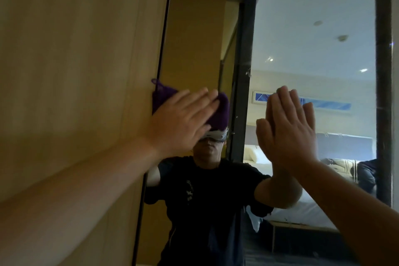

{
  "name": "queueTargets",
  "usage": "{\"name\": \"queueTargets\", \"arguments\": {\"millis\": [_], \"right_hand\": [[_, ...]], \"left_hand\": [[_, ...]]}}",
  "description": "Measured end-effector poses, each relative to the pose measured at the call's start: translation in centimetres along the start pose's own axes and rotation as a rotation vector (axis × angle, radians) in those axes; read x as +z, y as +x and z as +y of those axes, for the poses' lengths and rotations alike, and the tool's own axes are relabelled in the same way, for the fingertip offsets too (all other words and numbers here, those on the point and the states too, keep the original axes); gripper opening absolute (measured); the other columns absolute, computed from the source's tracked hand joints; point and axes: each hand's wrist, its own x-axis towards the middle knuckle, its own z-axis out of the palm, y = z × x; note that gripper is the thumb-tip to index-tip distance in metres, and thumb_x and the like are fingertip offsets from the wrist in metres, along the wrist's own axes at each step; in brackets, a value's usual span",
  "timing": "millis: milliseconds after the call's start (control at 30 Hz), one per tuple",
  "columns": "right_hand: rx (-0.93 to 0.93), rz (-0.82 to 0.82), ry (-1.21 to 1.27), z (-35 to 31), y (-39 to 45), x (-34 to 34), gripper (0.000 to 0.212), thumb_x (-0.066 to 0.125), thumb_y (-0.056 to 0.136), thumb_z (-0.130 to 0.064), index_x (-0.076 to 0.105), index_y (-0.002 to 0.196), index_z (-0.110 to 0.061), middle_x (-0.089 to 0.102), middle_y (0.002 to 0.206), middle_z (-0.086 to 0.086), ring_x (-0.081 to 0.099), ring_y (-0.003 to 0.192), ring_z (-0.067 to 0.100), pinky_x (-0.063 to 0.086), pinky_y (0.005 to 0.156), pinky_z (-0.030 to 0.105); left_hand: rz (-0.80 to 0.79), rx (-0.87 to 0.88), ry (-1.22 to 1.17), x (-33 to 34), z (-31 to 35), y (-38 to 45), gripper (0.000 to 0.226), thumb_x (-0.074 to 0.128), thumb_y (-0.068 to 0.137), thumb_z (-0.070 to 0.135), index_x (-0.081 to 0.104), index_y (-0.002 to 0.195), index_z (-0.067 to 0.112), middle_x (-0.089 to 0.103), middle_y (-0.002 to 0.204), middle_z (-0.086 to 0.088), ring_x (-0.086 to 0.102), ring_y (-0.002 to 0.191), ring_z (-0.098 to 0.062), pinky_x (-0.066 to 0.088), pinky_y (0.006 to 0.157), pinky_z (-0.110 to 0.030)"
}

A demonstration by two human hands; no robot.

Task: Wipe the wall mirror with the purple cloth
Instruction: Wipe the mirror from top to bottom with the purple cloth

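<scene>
1. The left hand (181,121) lies flat, fingers straight and together, and presses the purple cloth (218,112) on the wall mirror (302,28).
2. The cloth sits at the left edge of the mirror, just beside the wooden wall panel (75,71); one small corner of it lies over the dark frame.
3. The right hand (289,129) is open too, fingers straight and pointing up, its palm toward the glass, well apart from the cloth.
4. The mirror reflects a person in a dark shirt and a bed (302,207).
</scene>
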Motion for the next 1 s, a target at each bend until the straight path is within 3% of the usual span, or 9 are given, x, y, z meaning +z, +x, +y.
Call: {"name": "queueTargets", "arguments": {"millis": [233, 433, 567, 667, 733, 900, 1000], "right_hand": [[-0.004, 0.024, 0.037, 0.0, 0.1, -0.2, 0.069, 0.019, 0.1, -0.057, 0.019, 0.157, -0.018, 0.006, 0.166, 0.002, -0.007, 0.153, 0.017, -0.003, 0.124, 0.046], [-0.002, 0.035, 0.091, 2.1, -0.5, -2.7, 0.073, 0.02, 0.097, -0.056, 0.017, 0.156, -0.015, 0.002, 0.166, 0.006, -0.006, 0.152, 0.02, -0.001, 0.123, 0.047], [0.097, -0.034, -0.008, 7.1, -1.7, -3.1, 0.075, 0.014, 0.097, -0.06, 0.01, 0.158, -0.016, -0.004, 0.166, 0.007, -0.012, 0.151, 0.02, 0.0, 0.123, 0.051], [0.085, -0.062, -0.027, 8.3, -2.4, -2.3, 0.073, 0.012, 0.098, -0.059, 0.007, 0.159, -0.018, -0.005, 0.166, 0.005, -0.013, 0.152, 0.02, -0.003, 0.124, 0.047], [0.082, -0.051, -0.027, 8.2, -2.3, -2.3, 0.071, 0.012, 0.099, -0.058, 0.005, 0.158, -0.019, -0.006, 0.166, 0.004, -0.013, 0.152, 0.019, -0.005, 0.123, 0.045], [0.075, -0.048, -0.034, 8.6, -2.3, -1.9, 0.069, 0.013, 0.1, -0.056, 0.004, 0.158, -0.021, -0.007, 0.166, 0.002, -0.014, 0.152, 0.017, -0.006, 0.123, 0.043], [0.068, -0.047, -0.033, 8.7, -2.3, -1.8, 0.068, 0.014, 0.1, -0.055, 0.003, 0.158, -0.021, -0.008, 0.165, 0.001, -0.016, 0.151, 0.015, -0.008, 0.123, 0.042]], "left_hand": [[-0.024, -0.006, -0.059, 1.7, 7.9, -11.9, 0.051, 0.043, 0.102, 0.037, 0.042, 0.148, 0.016, 0.038, 0.157, -0.004, 0.034, 0.146, -0.022, 0.033, 0.115, -0.046], [-0.031, -0.013, -0.012, 2.1, 8.5, -12.7, 0.056, 0.055, 0.097, 0.034, 0.042, 0.148, 0.015, 0.038, 0.157, -0.004, 0.036, 0.144, -0.024, 0.033, 0.114, -0.045], [0.037, -0.003, -0.053, 1.7, 8.0, -11.9, 0.055, 0.068, 0.092, 0.014, 0.048, 0.142, 0.013, 0.05, 0.148, -0.005, 0.051, 0.132, -0.025, 0.045, 0.102, -0.043], [0.181, -0.075, -0.101, 1.1, 6.4, -7.4, 0.053, 0.073, 0.089, 0.008, 0.05, 0.136, 0.007, 0.06, 0.13, -0.012, 0.06, 0.112, -0.03, 0.051, 0.088, -0.045], [0.259, -0.123, -0.083, 0.2, 4.5, -2.3, 0.049, 0.073, 0.09, 0.011, 0.05, 0.134, 0.006, 0.061, 0.124, -0.013, 0.06, 0.108, -0.03, 0.051, 0.089, -0.046], [0.246, -0.262, -0.179, -2.8, 0.3, 12.4, 0.042, 0.043, 0.102, 0.02, 0.047, 0.141, 0.007, 0.056, 0.135, -0.011, 0.053, 0.123, -0.028, 0.039, 0.109, -0.041], [0.205, -0.315, -0.165, -3.1, -0.8, 18.2, 0.044, 0.041, 0.105, 0.022, 0.039, 0.148, 0.011, 0.044, 0.15, -0.007, 0.043, 0.135, -0.024, 0.033, 0.113, -0.037]]}}
